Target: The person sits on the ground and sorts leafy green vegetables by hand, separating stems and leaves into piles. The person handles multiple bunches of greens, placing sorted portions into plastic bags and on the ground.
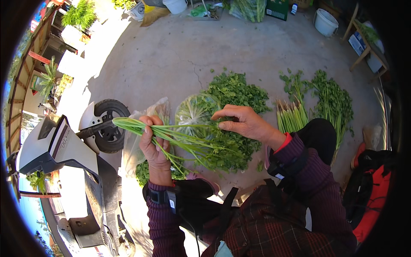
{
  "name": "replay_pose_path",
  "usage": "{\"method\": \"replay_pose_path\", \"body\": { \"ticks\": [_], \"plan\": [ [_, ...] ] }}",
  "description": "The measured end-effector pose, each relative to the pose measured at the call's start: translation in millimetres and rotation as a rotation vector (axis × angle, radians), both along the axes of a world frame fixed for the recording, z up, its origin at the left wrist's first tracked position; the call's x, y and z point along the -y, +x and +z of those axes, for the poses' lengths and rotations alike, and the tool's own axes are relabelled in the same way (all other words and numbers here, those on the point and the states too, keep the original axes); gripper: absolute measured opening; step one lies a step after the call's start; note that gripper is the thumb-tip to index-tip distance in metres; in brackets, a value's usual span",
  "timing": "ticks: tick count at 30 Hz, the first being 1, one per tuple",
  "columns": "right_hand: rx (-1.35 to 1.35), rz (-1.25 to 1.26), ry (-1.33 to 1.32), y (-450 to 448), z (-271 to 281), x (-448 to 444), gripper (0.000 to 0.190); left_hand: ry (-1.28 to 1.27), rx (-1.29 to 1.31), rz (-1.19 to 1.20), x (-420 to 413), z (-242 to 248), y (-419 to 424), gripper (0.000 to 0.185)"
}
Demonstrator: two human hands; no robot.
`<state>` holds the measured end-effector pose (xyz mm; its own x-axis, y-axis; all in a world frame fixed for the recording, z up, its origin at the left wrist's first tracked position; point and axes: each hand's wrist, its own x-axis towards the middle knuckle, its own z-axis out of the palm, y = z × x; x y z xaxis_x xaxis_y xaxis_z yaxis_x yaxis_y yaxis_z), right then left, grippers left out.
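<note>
My left hand (154,141) grips a bunch of long green herb stems (186,138), like coriander. Their pale cut ends point left, and the leafy ends hang to the right. At the leafy side, my right hand (245,123) is raised with thumb and forefinger apart; one thin stem runs close to its thumb tip, and whether they touch is unclear. Below the hands lies a large heap of leafy herbs (239,88) on the concrete floor. Partly behind the stems is a clear plastic bag (196,106) of greens.
A white scooter (77,144) stands close on the left. On the right lie a bundle with trimmed stems (290,117) and another leafy bunch (332,99). White buckets (326,22), a broom (154,16) and a wooden stool (367,48) stand farther off.
</note>
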<state>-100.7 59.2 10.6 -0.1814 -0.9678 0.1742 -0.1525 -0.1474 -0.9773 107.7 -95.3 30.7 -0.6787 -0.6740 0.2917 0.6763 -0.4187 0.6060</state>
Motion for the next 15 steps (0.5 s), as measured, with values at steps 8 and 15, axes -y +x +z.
{"method": "replay_pose_path", "body": {
  "ticks": [8, 15],
  "plan": [
    [0.173, 0.156, 0.077, 8.8, -22.8, 0.7, 0.014, 0.022, 0.062, 0.014, -2.8, -5.1, -4.2, 0.012],
    [0.530, 0.124, 0.182, 6.4, -10.8, -2.1, 0.011, 0.010, 0.036, -0.020, -1.2, -2.9, -1.2, 0.011]
  ]
}}
